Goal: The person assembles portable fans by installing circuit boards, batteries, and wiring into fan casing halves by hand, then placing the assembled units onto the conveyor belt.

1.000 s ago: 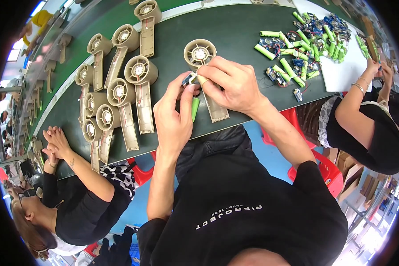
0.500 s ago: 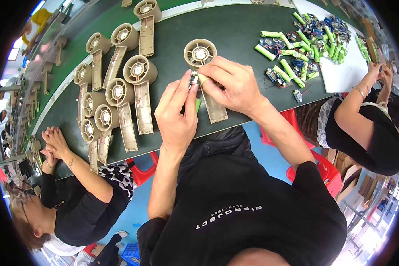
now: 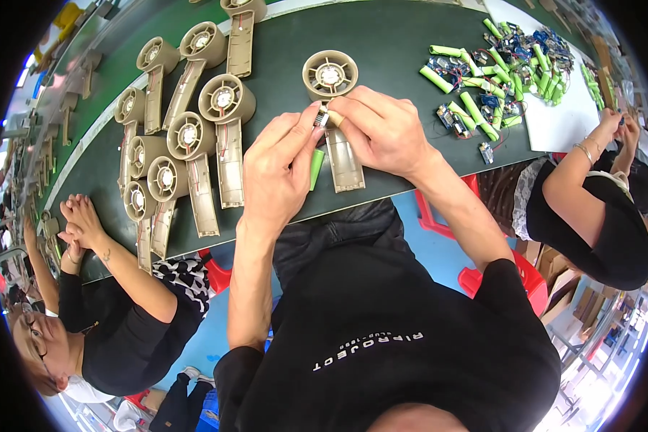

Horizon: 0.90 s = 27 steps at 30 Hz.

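My left hand (image 3: pixel 275 171) is closed, pinching a small circuit board (image 3: pixel 322 117) between thumb and fingertips. A green cylindrical battery (image 3: pixel 316 169) shows just below those fingers; whether it joins the board is hidden. The fingers of my right hand (image 3: pixel 385 133) are bent together at the board's right side, and what they grip is too small or covered to make out. Just beyond my fingertips sits a tan handheld fan housing (image 3: pixel 330 74) with a round spoked head. Its open handle shell (image 3: pixel 346 167) points toward me, partly covered by my right hand.
Several more tan fan housings (image 3: pixel 225 99) lie to the left on the dark green table (image 3: pixel 381 54). A heap of green batteries and blue boards (image 3: pixel 511 68) covers the right, partly on a white sheet (image 3: pixel 565 119). Co-workers sit on both sides, one with clasped hands (image 3: pixel 81 218).
The view has shifted slightly, so the housings appear higher. Both hands remain at the board, and more of the green battery shows under my left fingers. Another person's forearm appears at far left.
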### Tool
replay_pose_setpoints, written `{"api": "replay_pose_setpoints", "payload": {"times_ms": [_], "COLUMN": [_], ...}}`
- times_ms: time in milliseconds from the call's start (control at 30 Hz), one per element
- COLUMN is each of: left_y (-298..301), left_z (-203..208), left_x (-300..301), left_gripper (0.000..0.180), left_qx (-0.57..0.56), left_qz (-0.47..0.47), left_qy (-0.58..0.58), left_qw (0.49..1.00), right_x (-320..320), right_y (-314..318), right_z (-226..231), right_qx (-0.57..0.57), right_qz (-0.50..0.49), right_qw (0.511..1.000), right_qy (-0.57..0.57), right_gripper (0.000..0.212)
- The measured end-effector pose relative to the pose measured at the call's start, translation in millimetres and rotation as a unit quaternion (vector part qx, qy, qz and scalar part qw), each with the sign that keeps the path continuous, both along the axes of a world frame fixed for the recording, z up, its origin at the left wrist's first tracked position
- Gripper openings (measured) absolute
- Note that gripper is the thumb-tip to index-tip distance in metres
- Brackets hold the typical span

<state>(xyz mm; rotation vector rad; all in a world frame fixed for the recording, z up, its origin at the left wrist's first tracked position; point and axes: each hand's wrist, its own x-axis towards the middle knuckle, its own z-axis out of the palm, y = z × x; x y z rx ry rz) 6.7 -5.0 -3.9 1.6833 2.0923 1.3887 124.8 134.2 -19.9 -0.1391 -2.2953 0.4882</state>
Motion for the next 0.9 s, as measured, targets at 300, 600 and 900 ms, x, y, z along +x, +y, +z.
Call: {"api": "replay_pose_setpoints", "payload": {"times_ms": [300, 600, 900], "left_y": [6.4, 18.3, 33.2], "left_z": [2.9, 9.1, 63.2], "left_x": [-3.7, 15.3, -299.9], "left_gripper": [0.027, 0.028, 0.032], "left_qx": [-0.001, 0.039, 0.031], "left_qz": [-0.013, 0.073, 0.303], "left_qy": [-0.032, -0.298, -0.113], "left_qw": [0.999, 0.951, 0.946], "right_x": [0.7, 1.0, -335.8], "right_y": [9.0, -42.4, 11.8], "right_z": [1.9, 28.6, 90.5], "right_qx": [-0.007, -0.446, -0.198], "right_qz": [0.0, -0.103, 0.009], "right_qw": [1.0, 0.888, 0.974], "right_qy": [0.001, -0.047, -0.107], "right_gripper": [0.016, 0.051, 0.056]}}
